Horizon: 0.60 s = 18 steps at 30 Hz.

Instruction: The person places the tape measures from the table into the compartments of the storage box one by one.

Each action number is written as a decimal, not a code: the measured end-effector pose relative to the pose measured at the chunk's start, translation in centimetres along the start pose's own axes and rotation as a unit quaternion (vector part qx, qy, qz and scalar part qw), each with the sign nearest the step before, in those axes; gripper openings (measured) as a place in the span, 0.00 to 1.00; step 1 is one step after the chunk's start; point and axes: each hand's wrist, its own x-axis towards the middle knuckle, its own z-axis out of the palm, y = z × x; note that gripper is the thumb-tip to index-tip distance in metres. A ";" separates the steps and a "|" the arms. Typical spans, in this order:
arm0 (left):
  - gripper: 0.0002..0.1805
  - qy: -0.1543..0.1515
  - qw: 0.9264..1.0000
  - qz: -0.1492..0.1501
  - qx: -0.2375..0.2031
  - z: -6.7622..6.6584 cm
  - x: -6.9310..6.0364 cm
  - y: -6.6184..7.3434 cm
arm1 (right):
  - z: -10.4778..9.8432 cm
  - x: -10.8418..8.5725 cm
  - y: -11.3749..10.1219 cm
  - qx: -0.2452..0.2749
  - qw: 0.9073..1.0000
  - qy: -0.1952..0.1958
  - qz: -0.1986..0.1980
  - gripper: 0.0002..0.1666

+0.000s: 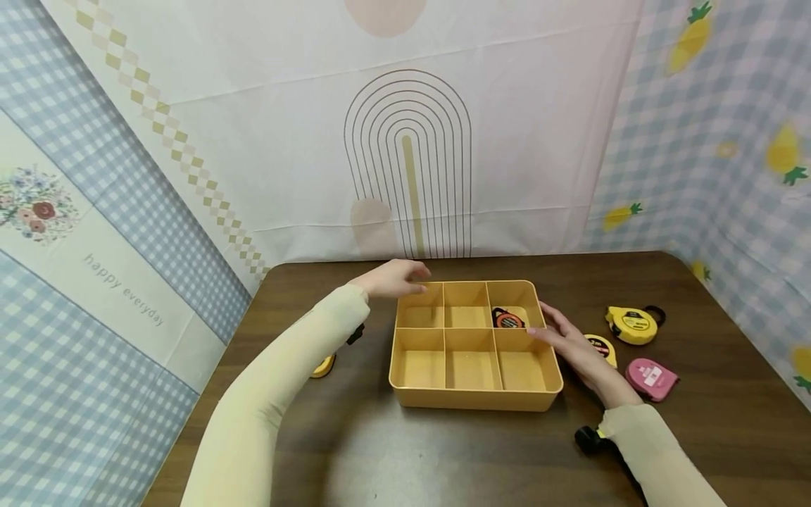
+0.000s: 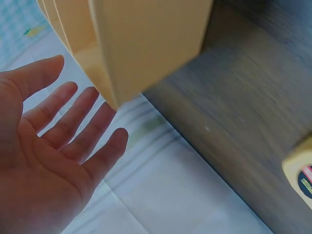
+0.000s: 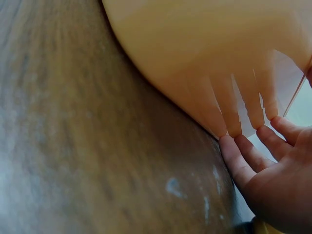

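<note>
Lying inside tray (image 1: 476, 399); tape measure (image 1: 509, 320)

On the brown wooden table (image 1: 475, 458), a yellow rectangular plastic box (image 1: 476, 400) holds a round orange-and-black tape measure (image 1: 509, 320) in its far right compartment; at right lie a yellow rounded tape measure (image 1: 633, 325) and, nearer, a pink rounded tape measure (image 1: 652, 379)
</note>
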 end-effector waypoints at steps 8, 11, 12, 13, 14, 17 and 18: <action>0.22 0.019 1.000 -0.018 -0.008 -1.0 -2.2 -1.8 | -0.2 0.0 -0.1 0.007 1.000 -0.003 -0.002 0.49; 0.22 0.029 0.999 -0.023 -0.015 -1.4 -2.9 -2.4 | -0.1 0.0 -0.3 0.009 1.000 -0.004 -0.003 0.49; 0.23 0.032 0.999 -0.024 -0.016 -1.4 -3.2 -2.6 | -0.1 0.0 -0.3 0.010 1.000 -0.005 -0.004 0.49; 0.23 0.033 0.999 -0.027 -0.016 -1.5 -3.4 -2.9 | -0.1 -0.1 -0.3 0.010 1.000 -0.006 -0.004 0.49; 0.23 0.034 0.999 -0.029 -0.017 -1.5 -3.7 -3.2 | -0.1 -0.1 -0.3 0.010 1.000 -0.006 -0.005 0.49; 0.23 0.039 0.998 -0.035 -0.021 -1.4 -4.4 -4.3 | -0.1 0.0 -0.2 0.006 1.000 -0.004 -0.002 0.49; 0.23 0.041 0.998 -0.038 -0.021 -1.4 -4.7 -4.6 | -0.1 0.0 -0.2 0.005 1.000 -0.004 -0.001 0.49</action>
